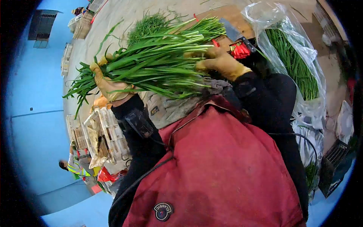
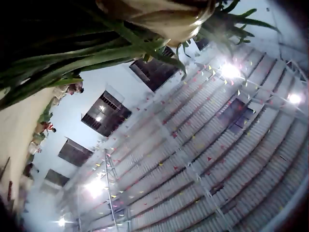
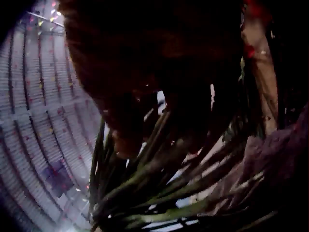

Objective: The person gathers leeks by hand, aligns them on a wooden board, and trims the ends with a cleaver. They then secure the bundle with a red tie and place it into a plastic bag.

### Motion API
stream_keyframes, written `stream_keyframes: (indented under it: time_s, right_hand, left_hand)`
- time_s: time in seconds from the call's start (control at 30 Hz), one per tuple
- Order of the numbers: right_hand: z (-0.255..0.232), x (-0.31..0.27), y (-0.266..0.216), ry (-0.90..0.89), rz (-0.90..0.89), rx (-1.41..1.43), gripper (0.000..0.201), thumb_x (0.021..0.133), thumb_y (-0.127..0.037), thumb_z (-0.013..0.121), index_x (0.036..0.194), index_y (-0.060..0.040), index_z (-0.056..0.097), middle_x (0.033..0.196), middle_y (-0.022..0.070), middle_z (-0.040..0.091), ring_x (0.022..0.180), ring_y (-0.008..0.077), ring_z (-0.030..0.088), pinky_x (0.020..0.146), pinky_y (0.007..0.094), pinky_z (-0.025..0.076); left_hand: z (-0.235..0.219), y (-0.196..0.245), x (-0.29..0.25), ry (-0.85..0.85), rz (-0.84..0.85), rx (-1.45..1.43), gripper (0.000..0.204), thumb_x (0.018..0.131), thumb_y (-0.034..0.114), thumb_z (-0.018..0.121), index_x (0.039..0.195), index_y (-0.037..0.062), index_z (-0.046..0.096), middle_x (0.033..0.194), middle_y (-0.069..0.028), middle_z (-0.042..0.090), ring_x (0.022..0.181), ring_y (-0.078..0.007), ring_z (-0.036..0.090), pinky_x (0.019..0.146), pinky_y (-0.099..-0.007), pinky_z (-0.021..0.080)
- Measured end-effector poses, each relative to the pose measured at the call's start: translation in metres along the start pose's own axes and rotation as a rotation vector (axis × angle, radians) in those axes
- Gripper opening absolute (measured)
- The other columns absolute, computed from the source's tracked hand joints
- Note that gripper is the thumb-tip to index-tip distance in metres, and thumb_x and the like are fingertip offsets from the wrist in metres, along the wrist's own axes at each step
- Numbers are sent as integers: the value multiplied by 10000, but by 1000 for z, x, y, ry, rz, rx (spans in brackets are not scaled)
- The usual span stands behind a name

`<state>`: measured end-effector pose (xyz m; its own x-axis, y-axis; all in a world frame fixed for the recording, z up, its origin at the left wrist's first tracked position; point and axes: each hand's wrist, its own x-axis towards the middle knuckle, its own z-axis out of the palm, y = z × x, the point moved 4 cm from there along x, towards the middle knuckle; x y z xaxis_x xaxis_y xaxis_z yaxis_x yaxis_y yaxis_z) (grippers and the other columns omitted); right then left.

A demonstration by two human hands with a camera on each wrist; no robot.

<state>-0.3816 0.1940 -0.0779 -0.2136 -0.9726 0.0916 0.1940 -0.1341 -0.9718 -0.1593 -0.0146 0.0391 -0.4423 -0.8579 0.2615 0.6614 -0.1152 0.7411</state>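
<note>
Over my red jacket point(image 1: 223, 170), both gloved hands, left hand point(image 1: 107, 85) and right hand point(image 1: 219, 62), grip the green onion bundle point(image 1: 159, 60) at both ends to keep it level.

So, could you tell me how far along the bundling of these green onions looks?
In hand: the left hand grips the leafy end of a loose bunch of green onions and the right hand grips its stalk end. No tie shows on it. Looks done: more greens fill the clear plastic bag. Left: red bands and another green pile wait beyond.
</note>
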Motion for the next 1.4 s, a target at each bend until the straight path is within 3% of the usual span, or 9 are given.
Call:
stream_keyframes:
  time_s: [0.27,0.4,0.43,0.7,0.87,0.97,1.13,1.2,1.4]
  right_hand:
    - [-71,-32,71,211,299,236,236,777,-118,688,970,18,683,864,69,688,707,114,592,643,218,451]
    - [-53,-56,62,-62,516,0,362,878,-324,607,975,12,701,878,65,698,671,145,603,653,257,467]
    - [-42,-58,56,-92,568,59,386,895,-334,589,1003,23,688,999,106,692,831,172,651,760,275,499]
    - [49,-18,37,-449,275,228,673,870,-426,590,1389,-48,389,1364,87,472,1217,213,476,982,341,402]
    - [37,-32,76,-257,177,876,941,751,-683,565,1432,-90,298,1451,98,349,1296,262,380,1023,427,365]
    - [32,-38,96,-147,192,1026,1000,705,-740,562,1419,-83,318,1433,119,375,1289,302,382,1062,477,324]
    - [31,-28,113,69,345,967,830,778,-649,598,1320,-34,470,1280,123,551,1139,262,550,974,419,441]
    - [36,-22,102,47,379,961,783,799,-603,617,1317,-33,477,1274,113,556,1118,247,563,953,406,455]
    - [31,2,91,91,269,787,565,907,-357,566,1355,-36,438,1271,96,555,1126,225,551,976,385,435]
  left_hand:
    - [4,4,12,-178,25,-161,312,934,364,527,944,74,640,960,-120,672,954,-319,610,879,-563,471]
    - [9,14,30,-104,-11,-106,350,945,385,491,934,67,638,956,-126,673,944,-327,604,903,-548,456]
    - [0,17,40,148,153,-52,366,945,392,487,936,58,636,960,-132,667,943,-334,598,899,-549,458]
    - [74,16,7,-70,241,76,241,946,344,528,953,108,578,943,-60,664,933,-269,591,888,-477,471]
    - [24,17,-68,-257,-101,459,360,866,433,630,947,83,619,989,-72,640,1015,-254,572,888,-435,451]
    - [19,4,-106,-944,-259,641,364,838,376,669,937,25,656,1236,-156,545,1178,-254,496,984,-403,390]
    - [12,8,-169,-989,-948,510,391,888,272,592,1137,-28,612,1426,-227,380,1405,-319,222,1143,-485,62]
    - [8,15,-164,-1343,-742,743,492,941,325,497,1197,-92,550,1432,-260,345,1425,-327,150,1143,-504,20]
    - [-45,38,-148,-994,-913,339,457,896,301,577,1204,-36,577,1359,-249,453,1332,-378,354,1127,-524,117]
